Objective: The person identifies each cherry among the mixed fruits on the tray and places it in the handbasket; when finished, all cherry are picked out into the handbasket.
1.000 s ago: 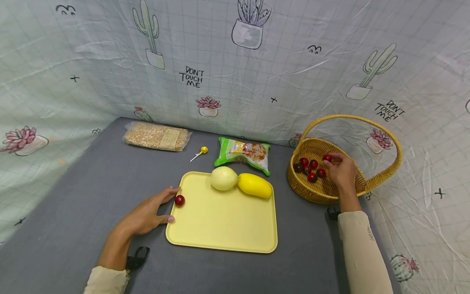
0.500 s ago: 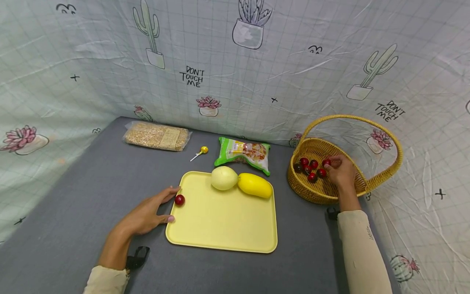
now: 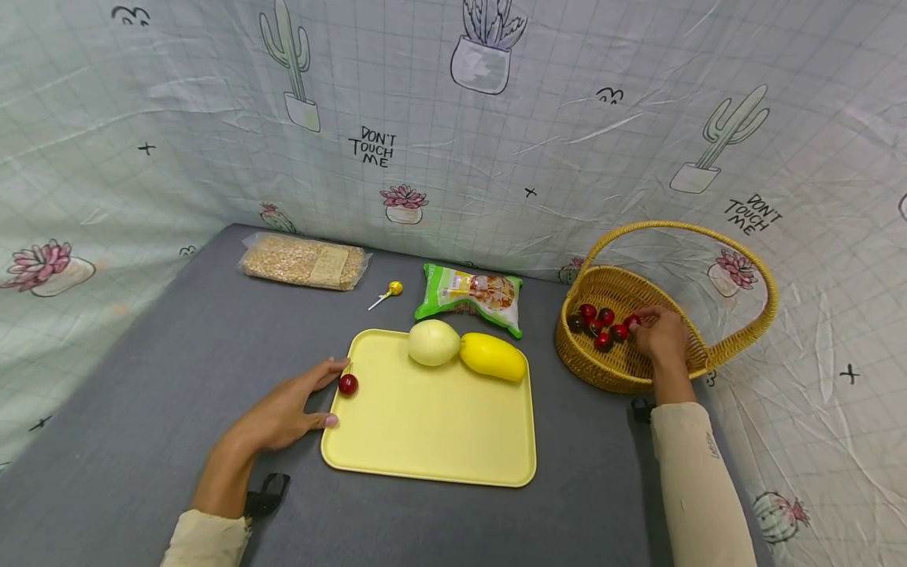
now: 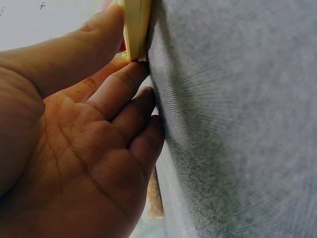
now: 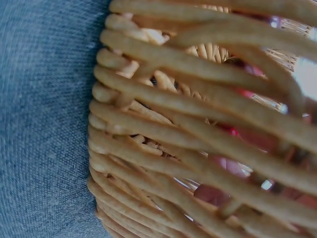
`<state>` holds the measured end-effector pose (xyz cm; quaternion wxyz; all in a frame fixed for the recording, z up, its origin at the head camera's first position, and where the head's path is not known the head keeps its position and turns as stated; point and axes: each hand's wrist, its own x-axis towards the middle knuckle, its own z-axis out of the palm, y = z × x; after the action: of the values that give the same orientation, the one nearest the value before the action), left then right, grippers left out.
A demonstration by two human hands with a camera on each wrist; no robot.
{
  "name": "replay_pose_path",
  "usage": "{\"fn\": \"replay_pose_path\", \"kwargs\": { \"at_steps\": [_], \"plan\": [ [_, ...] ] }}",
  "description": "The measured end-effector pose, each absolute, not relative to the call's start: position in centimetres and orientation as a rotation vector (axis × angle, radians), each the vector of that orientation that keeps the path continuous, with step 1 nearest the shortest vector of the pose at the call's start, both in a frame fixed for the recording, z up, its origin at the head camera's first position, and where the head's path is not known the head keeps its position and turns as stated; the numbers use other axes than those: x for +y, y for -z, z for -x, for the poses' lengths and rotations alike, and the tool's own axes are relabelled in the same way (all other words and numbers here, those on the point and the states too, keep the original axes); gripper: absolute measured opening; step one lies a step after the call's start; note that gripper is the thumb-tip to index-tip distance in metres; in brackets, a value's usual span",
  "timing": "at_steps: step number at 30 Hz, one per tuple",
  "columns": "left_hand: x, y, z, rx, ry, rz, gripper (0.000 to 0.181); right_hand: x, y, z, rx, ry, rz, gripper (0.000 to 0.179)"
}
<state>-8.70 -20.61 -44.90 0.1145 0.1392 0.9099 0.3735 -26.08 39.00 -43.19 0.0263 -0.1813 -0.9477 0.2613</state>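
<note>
My left hand (image 3: 283, 409) rests at the left edge of a yellow tray (image 3: 432, 425), thumb and fingers spread along the rim. In the left wrist view its thumb and fingertips touch the tray's edge (image 4: 136, 29). One dark red cherry (image 3: 348, 384) with a stem lies on the tray beside those fingers. At the right, my right hand (image 3: 662, 339) reaches inside a wicker basket (image 3: 591, 364) and pinches a red cherry (image 3: 632, 322) low among several other cherries (image 3: 602, 341). The right wrist view is mostly blocked by the basket's weave (image 5: 163, 124).
A pale round fruit (image 3: 434, 343) and a yellow oblong fruit (image 3: 493, 357) lie at the tray's back edge. Behind are a green snack bag (image 3: 471, 298), a lollipop (image 3: 386, 294) and a clear bag of grains (image 3: 305, 261). The tall basket handle (image 3: 761, 276) arches over the right side.
My right hand has lowered the cherry toward the basket's bottom, near the other cherries. The left hand and the tray have stayed in place.
</note>
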Motion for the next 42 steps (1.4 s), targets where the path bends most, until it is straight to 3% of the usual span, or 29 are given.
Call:
{"fn": "replay_pose_path", "kwargs": {
  "at_steps": [10, 18, 29, 42],
  "plan": [
    [-20.7, 44.9, 8.8, 2.648, -1.099, -0.409, 0.084, 38.7, 42.9, 25.6, -2.881, -0.807, 0.494, 0.039],
    [-20.8, 45.0, 8.8, 2.650, -1.103, -0.419, 0.084, 38.0, 42.7, 25.5, -2.475, -0.955, 0.441, 0.031],
    [-20.8, 45.0, 8.8, 2.651, -1.098, -0.435, 0.084, 36.6, 42.0, 24.7, -2.009, -0.984, 0.163, 0.023],
    [-20.7, 45.0, 8.8, 2.647, -1.106, -0.416, 0.085, 29.6, 39.5, 21.1, -1.935, -1.011, -0.140, 0.026]
  ]
}}
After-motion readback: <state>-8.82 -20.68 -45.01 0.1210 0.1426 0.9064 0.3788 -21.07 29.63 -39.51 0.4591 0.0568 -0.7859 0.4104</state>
